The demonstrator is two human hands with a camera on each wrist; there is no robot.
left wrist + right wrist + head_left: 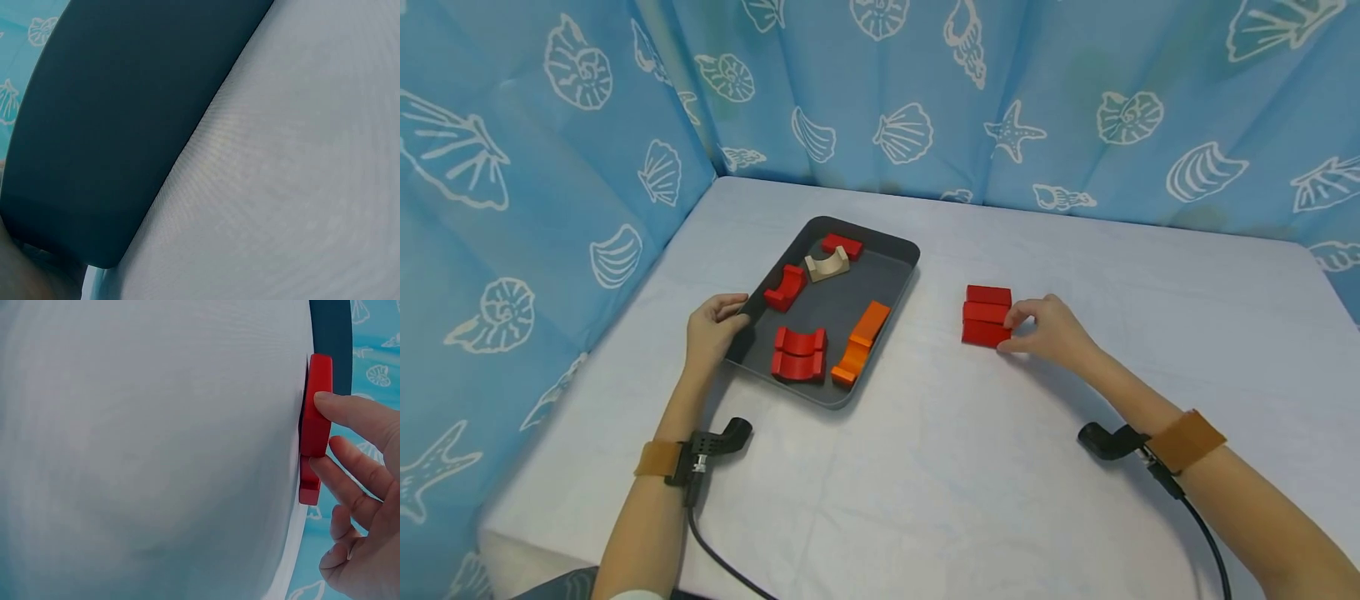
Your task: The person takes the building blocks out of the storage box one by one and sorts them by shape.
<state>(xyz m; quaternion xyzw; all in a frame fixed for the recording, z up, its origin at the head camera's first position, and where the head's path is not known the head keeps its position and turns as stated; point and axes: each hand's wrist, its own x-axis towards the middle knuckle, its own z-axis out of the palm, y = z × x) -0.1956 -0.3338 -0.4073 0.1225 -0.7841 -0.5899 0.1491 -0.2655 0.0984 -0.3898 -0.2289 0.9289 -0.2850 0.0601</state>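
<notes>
My left hand (711,333) holds the left rim of a dark grey tray (887,242), thumb and fingers at its edge. In the left wrist view the tray's outer side (125,125) fills much of the picture, with part of the hand at lower left. To the right of the tray, red blocks (987,296) lie together on the white cloth. My right hand (1052,333) pinches the nearest red block (317,422) at its right end between thumb and forefinger. Behind it in the right wrist view shows another red block (309,490).
Inside the tray lie a small red block (842,245), a beige arched block (827,265), a red arched block (786,288), red curved blocks (798,354) side by side and orange blocks (870,323) along the right wall. A blue shell-print curtain (850,92) borders the table.
</notes>
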